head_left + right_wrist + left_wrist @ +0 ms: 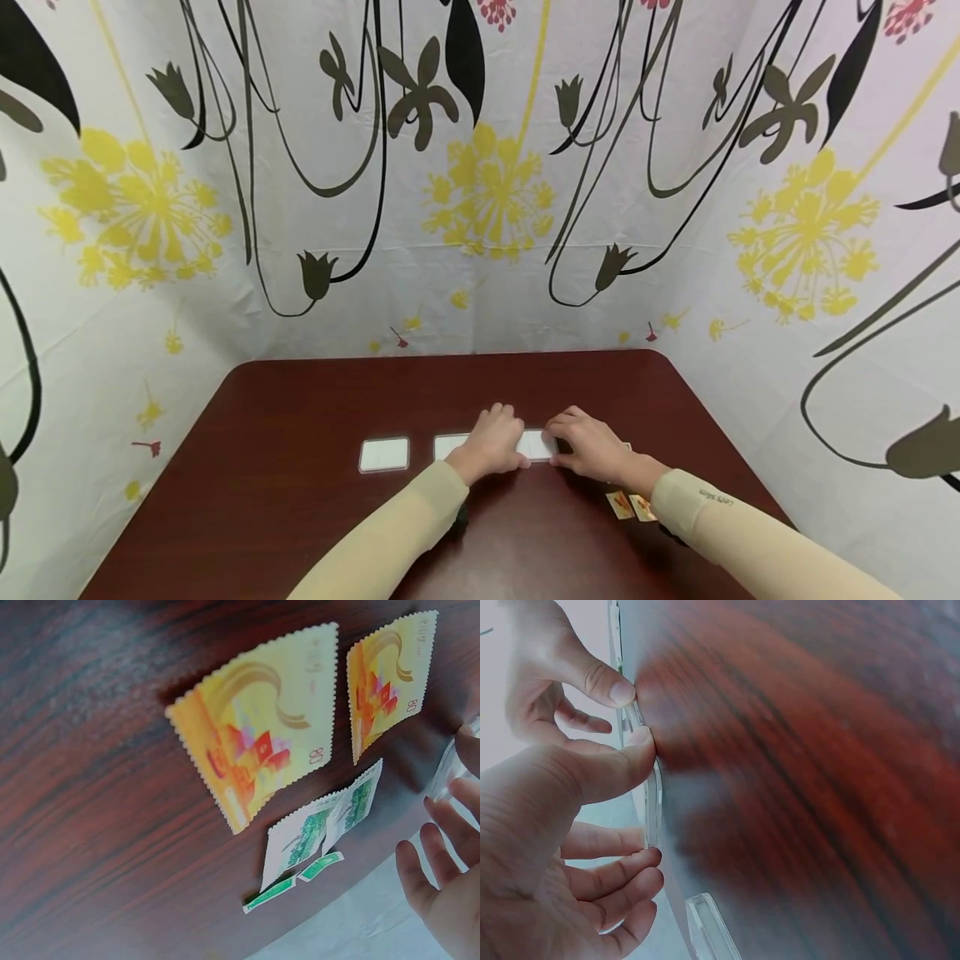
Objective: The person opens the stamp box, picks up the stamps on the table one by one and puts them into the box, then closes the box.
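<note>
Two clear, flat, rectangular plastic cases with white faces lie nearly end to end at mid-table. My left hand (487, 442) grips the middle case (447, 447), partly covering it; the left wrist view shows thumb and fingers at its clear edge (654, 806). My right hand (588, 446) pinches the right end of the neighbouring case (535, 445), with the left thumb close to that case's near edge. In the right wrist view the right fingers (442, 855) bend beside clear plastic (450, 769). A third case (384, 455) lies apart on the left.
Two yellow-orange postage stamps (259, 727) lie on the dark red-brown table (300, 400) beneath the right forearm. Beyond them are two green-and-white stamps (304, 836) and small green strips (321, 865). Flower-patterned cloth (472, 208) hangs behind the table and along its sides.
</note>
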